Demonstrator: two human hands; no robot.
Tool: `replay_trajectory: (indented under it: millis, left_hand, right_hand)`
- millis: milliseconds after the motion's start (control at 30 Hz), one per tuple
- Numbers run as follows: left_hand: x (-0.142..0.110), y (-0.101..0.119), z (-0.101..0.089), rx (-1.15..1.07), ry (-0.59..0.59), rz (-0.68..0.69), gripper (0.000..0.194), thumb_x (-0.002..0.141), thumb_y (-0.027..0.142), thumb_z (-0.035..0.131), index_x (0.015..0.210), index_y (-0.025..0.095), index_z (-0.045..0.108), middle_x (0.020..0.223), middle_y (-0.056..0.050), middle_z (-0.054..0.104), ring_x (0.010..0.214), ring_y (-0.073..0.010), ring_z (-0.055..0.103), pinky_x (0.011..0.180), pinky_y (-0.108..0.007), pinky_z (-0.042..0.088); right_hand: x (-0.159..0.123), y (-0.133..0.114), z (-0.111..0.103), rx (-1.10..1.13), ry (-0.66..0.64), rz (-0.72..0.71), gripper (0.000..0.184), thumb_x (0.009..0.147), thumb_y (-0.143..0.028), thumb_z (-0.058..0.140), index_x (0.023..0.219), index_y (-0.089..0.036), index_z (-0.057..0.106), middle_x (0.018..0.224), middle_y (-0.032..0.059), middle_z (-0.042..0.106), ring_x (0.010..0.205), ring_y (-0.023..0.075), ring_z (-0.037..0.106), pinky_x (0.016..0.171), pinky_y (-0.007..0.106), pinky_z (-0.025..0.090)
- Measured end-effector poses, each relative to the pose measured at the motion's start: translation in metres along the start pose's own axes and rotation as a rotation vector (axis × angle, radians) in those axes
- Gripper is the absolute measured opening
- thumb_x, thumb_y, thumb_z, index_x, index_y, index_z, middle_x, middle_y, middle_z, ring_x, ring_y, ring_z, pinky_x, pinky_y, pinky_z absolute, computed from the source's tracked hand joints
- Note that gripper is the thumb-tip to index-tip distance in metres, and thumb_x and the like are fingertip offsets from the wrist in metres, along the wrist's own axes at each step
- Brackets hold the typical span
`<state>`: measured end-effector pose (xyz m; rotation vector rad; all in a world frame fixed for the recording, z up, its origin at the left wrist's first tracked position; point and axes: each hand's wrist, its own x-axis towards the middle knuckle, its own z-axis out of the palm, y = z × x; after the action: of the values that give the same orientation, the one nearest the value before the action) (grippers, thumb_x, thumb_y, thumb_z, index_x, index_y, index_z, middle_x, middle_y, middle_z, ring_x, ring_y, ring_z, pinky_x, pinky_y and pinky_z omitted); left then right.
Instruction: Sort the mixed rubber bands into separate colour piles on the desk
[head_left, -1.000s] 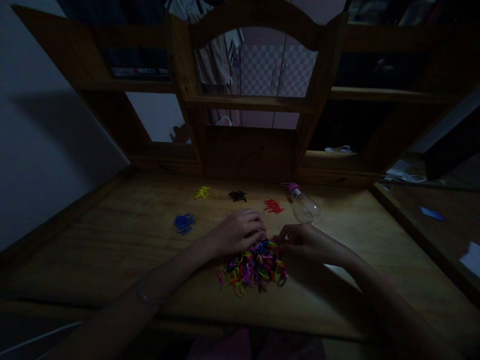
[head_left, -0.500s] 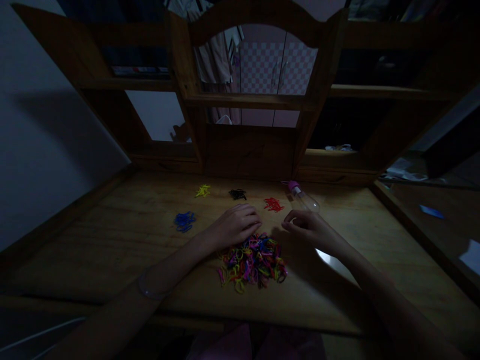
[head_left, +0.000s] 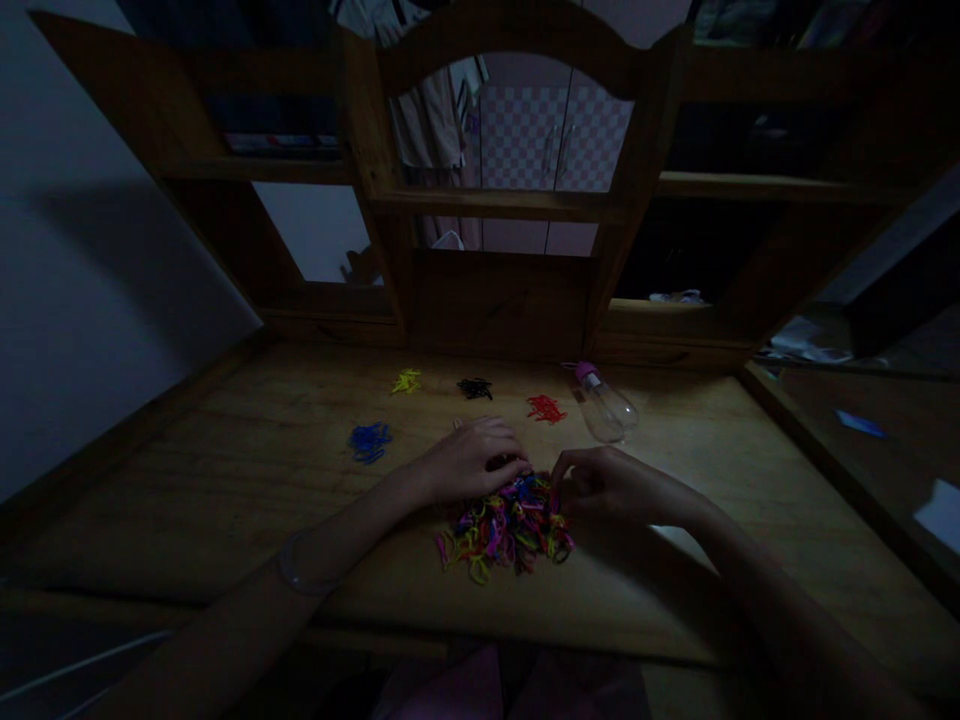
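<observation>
A mixed heap of small colourful rubber bands (head_left: 510, 530) lies on the wooden desk in front of me. My left hand (head_left: 480, 460) rests at the heap's far left edge, fingers curled together and thumb tip touching the bands; what lies under its fingertips is hidden. At the heap's right edge, my right hand (head_left: 607, 485) has thumb and forefinger pinched on the bands. Beyond the hands are separate little piles of one colour: blue bands (head_left: 368, 441), yellow bands (head_left: 406, 381), black bands (head_left: 475, 388) and red bands (head_left: 546, 408).
A clear bulb-shaped bottle (head_left: 609, 410) with a purple cap lies on its side behind my right hand. The desk's wooden shelf unit (head_left: 502, 300) rises at the back. A small blue packet (head_left: 860, 423) is on the surface to the right.
My right hand lifted away from the heap toward the bottle, then came back down onto its right edge. My left hand shifted slightly off the heap and back.
</observation>
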<state>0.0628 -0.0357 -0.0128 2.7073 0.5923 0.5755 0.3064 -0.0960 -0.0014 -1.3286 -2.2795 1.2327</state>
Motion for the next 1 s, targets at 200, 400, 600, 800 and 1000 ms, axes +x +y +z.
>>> replay_trajectory:
  millis: [200,400,600,800,1000]
  left_hand:
    - [-0.001,0.002,-0.001,-0.080,-0.040,-0.007,0.021,0.091,0.029,0.052,0.094,0.019,0.070,0.085,-0.005,0.064,0.087,-0.0171,0.057,0.080,-0.029,0.042]
    - [0.000,0.002,-0.001,-0.090,-0.041,-0.014,0.027,0.092,0.033,0.051,0.084,0.017,0.071,0.080,-0.005,0.064,0.083,-0.0163,0.057,0.077,-0.029,0.042]
    - [0.000,0.002,-0.001,-0.099,-0.021,-0.013,0.030,0.092,0.035,0.050,0.080,0.016,0.069,0.078,-0.005,0.063,0.081,-0.0159,0.056,0.076,-0.029,0.042]
    - [0.000,0.003,-0.002,-0.096,0.007,-0.002,0.027,0.092,0.032,0.050,0.080,0.016,0.068,0.079,-0.005,0.063,0.082,-0.0165,0.056,0.075,-0.029,0.042]
    - [0.000,0.006,-0.005,-0.090,0.012,-0.016,0.029,0.093,0.032,0.048,0.082,0.015,0.069,0.080,-0.006,0.062,0.084,-0.0168,0.055,0.076,-0.029,0.042]
  right_hand:
    - [0.001,-0.002,-0.003,0.027,-0.008,-0.021,0.023,0.081,-0.029,0.062,0.101,-0.018,0.062,0.063,-0.0045,0.053,0.053,0.0085,0.043,0.048,0.019,0.030]
    - [-0.011,-0.015,-0.015,0.061,-0.103,-0.015,0.031,0.078,-0.033,0.067,0.105,-0.018,0.062,0.063,-0.0051,0.051,0.053,0.0078,0.041,0.047,0.018,0.030]
    - [-0.010,-0.022,-0.005,0.028,-0.156,-0.010,0.029,0.073,-0.031,0.071,0.099,-0.018,0.065,0.065,-0.0044,0.053,0.055,0.0083,0.043,0.048,0.018,0.031]
    - [-0.006,-0.023,0.002,0.000,-0.111,-0.003,0.025,0.073,-0.030,0.070,0.094,-0.019,0.066,0.068,-0.0034,0.056,0.058,0.0092,0.047,0.049,0.018,0.032]
    - [-0.008,-0.018,-0.005,0.021,-0.052,-0.028,0.021,0.081,-0.030,0.062,0.098,-0.018,0.065,0.066,-0.0033,0.055,0.055,0.0088,0.044,0.049,0.019,0.031]
